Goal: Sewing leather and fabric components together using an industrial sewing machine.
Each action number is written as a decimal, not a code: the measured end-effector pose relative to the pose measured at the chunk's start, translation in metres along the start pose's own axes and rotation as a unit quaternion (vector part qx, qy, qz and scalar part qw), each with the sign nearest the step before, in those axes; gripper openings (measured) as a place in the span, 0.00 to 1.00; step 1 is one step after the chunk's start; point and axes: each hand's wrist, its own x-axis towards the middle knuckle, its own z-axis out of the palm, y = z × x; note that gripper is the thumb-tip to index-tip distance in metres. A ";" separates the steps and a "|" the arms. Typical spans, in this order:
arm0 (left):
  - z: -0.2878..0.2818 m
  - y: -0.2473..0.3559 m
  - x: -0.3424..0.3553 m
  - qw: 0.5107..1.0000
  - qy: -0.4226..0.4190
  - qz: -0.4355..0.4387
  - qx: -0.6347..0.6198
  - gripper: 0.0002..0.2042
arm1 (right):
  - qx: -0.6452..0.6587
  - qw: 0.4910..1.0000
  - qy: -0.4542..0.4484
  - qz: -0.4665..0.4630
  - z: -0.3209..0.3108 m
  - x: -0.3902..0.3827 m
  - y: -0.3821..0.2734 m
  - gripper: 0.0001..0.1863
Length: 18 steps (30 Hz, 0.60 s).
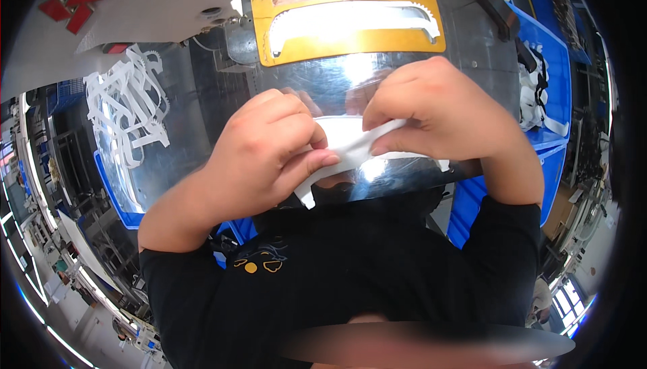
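White strip (345,134) pinched 2-handed near the front edge of the counter (475,39)

Clamped in the left hand (275,145), between thumb and curled fingers: the left part of the strip. Clamped in the right hand (435,109), between thumb and fingertips: a raised fold of the same strip. Placed just behind the middle of the counter's front edge, with 1 tapered end pointing toward that edge at left.

To handle the fold well, by judgement: pinch lightly and close to the bend, with the 2 grips near each other. Bring the edges level before pressing; smooth outward from the middle rather than tugging at the tips. Watch for twisting and for creases trapped under the thumbs.

By look, thin, soft and pliable, probably cloth. Toward the counter's back edge, a flat yellow plate (317,52) with rounded corners, around a long white curved shape (350,22) with a toothed rim; insert or opening, impossible to tell. Toward the counter's left edge, a loose tangle of narrow white strips (125,109), some notched. Underneath, polished metal, full of reflections.
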 end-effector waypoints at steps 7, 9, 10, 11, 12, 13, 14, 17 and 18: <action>-0.001 -0.001 0.003 0.997 0.035 -0.014 -0.072 0.11 | -0.058 0.998 -0.003 -0.038 -0.002 -0.002 0.007 0.17; -0.003 0.001 0.006 0.996 0.034 -0.016 -0.085 0.12 | -0.057 0.995 0.054 -0.066 0.003 0.002 0.005 0.17; -0.005 0.004 0.007 0.995 0.030 -0.011 -0.096 0.11 | -0.034 0.993 0.074 -0.091 0.005 0.005 0.000 0.19; -0.006 0.005 0.009 0.994 0.027 -0.006 -0.107 0.11 | -0.010 0.989 0.094 -0.115 0.006 0.005 -0.003 0.22; -0.006 0.006 0.008 0.994 0.027 -0.006 -0.107 0.11 | -0.011 0.989 0.094 -0.115 0.004 0.004 -0.007 0.22; -0.006 0.006 0.007 0.992 0.020 -0.008 -0.124 0.11 | 0.031 0.993 0.075 -0.090 -0.001 0.002 -0.011 0.20; -0.006 0.005 0.006 0.990 0.014 -0.011 -0.141 0.11 | 0.072 0.994 0.056 -0.064 -0.005 0.001 -0.014 0.18; -0.004 -0.002 0.001 0.979 0.004 -0.027 -0.202 0.15 | 0.044 0.997 0.010 -0.062 -0.022 -0.005 -0.007 0.14; -0.004 -0.006 0.000 0.978 0.004 -0.020 -0.207 0.15 | 0.074 0.993 0.044 -0.078 -0.027 -0.007 -0.007 0.10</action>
